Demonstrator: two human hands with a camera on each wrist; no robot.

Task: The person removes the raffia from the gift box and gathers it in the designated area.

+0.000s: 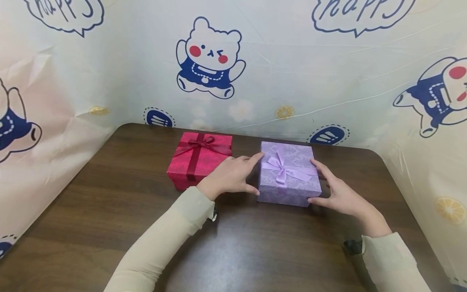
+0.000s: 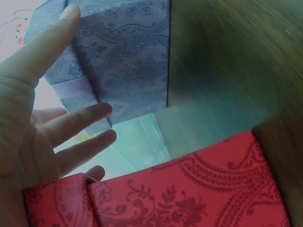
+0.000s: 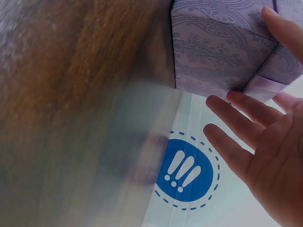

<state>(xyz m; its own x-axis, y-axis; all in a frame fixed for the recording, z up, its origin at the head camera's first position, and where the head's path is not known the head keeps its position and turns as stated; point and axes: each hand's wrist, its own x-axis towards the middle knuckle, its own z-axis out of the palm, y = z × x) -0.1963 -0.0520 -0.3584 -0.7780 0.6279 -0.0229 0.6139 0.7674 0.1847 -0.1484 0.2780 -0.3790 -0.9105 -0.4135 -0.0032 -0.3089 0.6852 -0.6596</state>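
A lavender gift box (image 1: 290,186) with a patterned surface and a ribbon bow (image 1: 282,168) on its lid sits on the table. On its left side is my left hand (image 1: 233,174), thumb and index fingertips at the box's edge, fingers extended. The right hand (image 1: 341,194) is at the opposite side, its thumb by the front right corner and its index finger at the lid's edge. Both wrist views show the fingers spread rather than wrapped round the box. Just left of my left hand stands a red gift box (image 1: 178,166) with a dark red bow, partly hidden by that hand.
The dark wooden table (image 1: 255,251) has rounded back corners. A pale sheet (image 1: 277,65) printed with cartoon bears hangs behind the table and along both sides. Both boxes stand near the table's back edge, with a narrow gap between them.
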